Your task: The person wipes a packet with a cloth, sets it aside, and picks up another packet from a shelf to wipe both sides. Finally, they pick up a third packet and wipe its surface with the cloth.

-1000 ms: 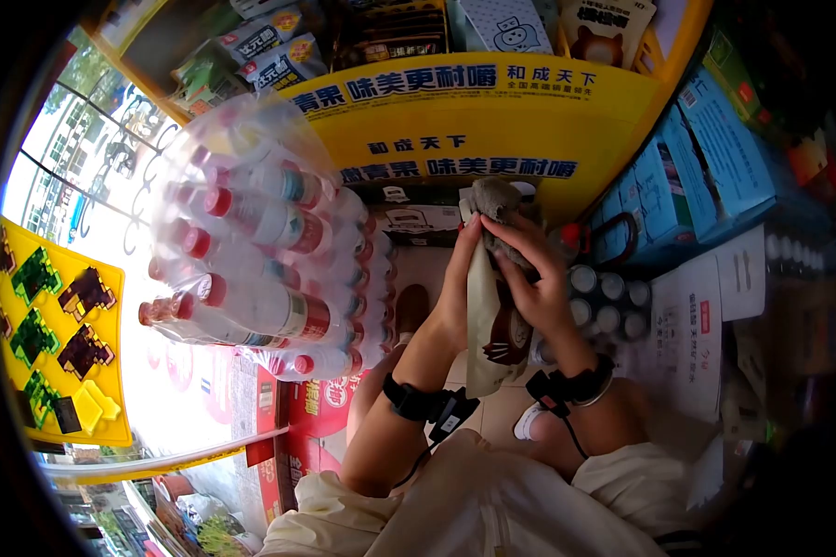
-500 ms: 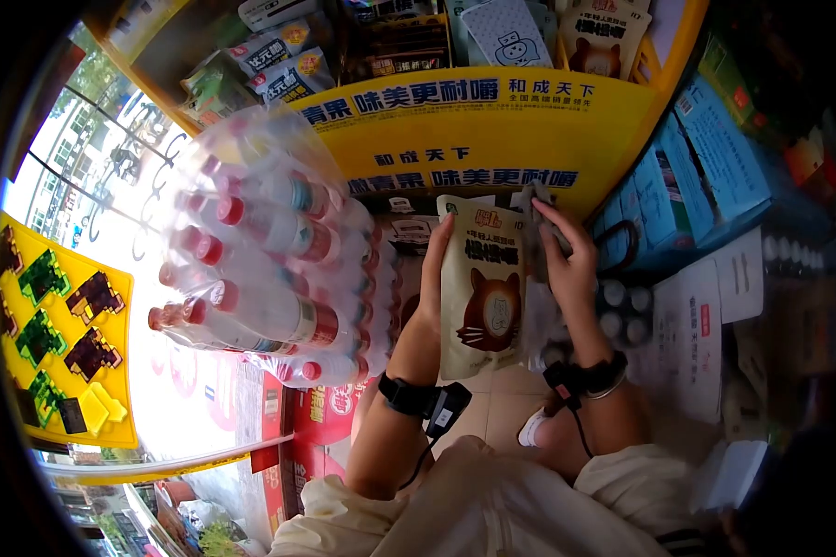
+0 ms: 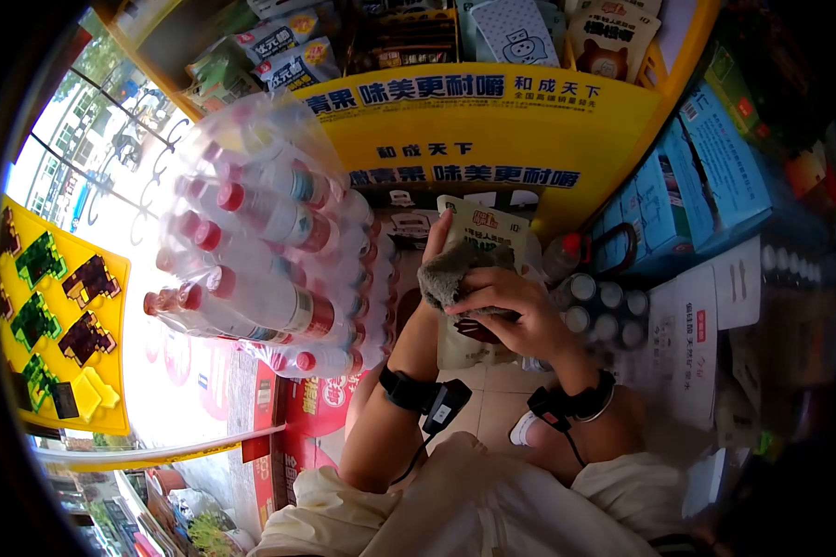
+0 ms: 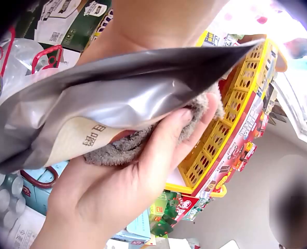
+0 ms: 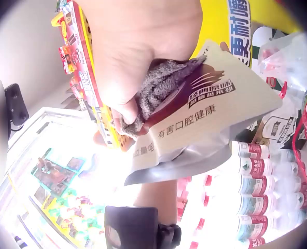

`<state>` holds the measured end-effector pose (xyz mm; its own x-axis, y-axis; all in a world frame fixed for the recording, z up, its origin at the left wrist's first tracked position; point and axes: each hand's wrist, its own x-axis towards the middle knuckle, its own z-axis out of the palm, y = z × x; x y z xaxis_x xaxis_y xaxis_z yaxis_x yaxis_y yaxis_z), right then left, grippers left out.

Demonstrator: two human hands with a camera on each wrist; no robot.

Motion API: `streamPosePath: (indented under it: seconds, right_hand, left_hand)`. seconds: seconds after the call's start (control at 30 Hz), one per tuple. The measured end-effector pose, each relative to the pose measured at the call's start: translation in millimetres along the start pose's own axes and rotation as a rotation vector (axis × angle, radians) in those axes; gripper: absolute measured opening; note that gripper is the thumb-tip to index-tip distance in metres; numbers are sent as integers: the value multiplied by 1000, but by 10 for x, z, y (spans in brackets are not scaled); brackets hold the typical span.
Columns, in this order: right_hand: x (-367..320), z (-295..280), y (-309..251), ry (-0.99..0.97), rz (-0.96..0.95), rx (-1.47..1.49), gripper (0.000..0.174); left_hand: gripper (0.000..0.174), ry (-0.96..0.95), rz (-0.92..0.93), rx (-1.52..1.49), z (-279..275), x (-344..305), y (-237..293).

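A beige snack pouch [image 3: 500,226] with dark print is held upright in front of the body in the head view. My left hand [image 3: 433,243] grips its left edge. The right hand [image 3: 518,299] holds a grey cloth [image 3: 455,272] bunched under its fingers, against the pouch's printed front. In the right wrist view the cloth [image 5: 164,88] lies across the dark picture on the pouch [image 5: 216,111]. The pouch's silvery side [image 4: 112,93] fills much of the left wrist view, with the right hand [image 4: 127,181] pressing the cloth [image 4: 125,148] beyond it.
Shrink-wrapped bottles [image 3: 279,241] stand at the left. Ahead is a yellow display shelf [image 3: 474,121] with similar pouches [image 3: 611,39] on top. Blue cartons [image 3: 697,186], several cans [image 3: 606,306] and a white carton [image 3: 683,343] sit on the right.
The pouch has turned from edge-on to face me. My right hand has brought the cloth from the pouch's upper right edge down and left across its front. The left hand keeps its grip.
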<state>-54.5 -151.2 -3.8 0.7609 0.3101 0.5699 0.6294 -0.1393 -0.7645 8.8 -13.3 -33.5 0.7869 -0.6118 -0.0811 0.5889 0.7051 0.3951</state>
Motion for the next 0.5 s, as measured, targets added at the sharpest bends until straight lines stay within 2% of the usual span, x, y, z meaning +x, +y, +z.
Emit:
streamPosePath:
  seconds: [0.03, 0.07, 0.1, 0.17, 0.2, 0.23, 0.27, 0.3, 0.33, 0.37, 0.4, 0.43, 0.47, 0.5]
  right_hand:
    - [-3, 26, -31, -40, -24, 22, 30]
    - [-5, 35, -54, -80, -47, 44, 30]
    - [-3, 27, -71, -81, -45, 46, 30]
    - [8, 4, -91, -164, -35, 124, 23]
    - [0, -5, -94, -161, -35, 123, 23]
    - [-12, -14, -99, -149, 44, 158, 20]
    - [-27, -20, -105, -136, 123, 193, 17]
    - [-48, 8, -101, -36, 159, 227, 16]
    - [-72, 8, -58, 17, 233, 174, 17]
    - [-82, 4, -34, 71, 306, 120, 22]
    - [-88, 26, -41, 75, 305, 119, 22]
    - [-83, 65, -64, 120, 288, -87, 33]
    - [-83, 87, -76, 161, 270, -290, 44]
    - [-89, 92, -55, 161, 270, -290, 44]
  left_hand:
    - [63, 72, -2, -1, 8, -12, -25]
    - [69, 127, 116, 116, -34, -19, -87]
    - [69, 129, 115, 115, -59, -38, -86]
    - [71, -7, 75, 71, 9, -97, -19]
    - [71, -31, 120, 41, 61, -149, -23]
    - [71, -33, 117, 43, 152, -186, -25]
    - [68, 26, 202, 118, 233, -215, -26]
    - [65, 84, 287, 194, 273, -221, -28]
    - [57, 113, 309, 198, 239, -103, 22]
    - [57, 110, 306, 201, 223, -56, -3]
    - [54, 203, 374, 288, 213, 1, -57]
    - [51, 295, 442, 374, 211, 47, -99]
    - [56, 395, 510, 506, 189, 64, -121]
    - [56, 395, 510, 506, 162, 76, -117]
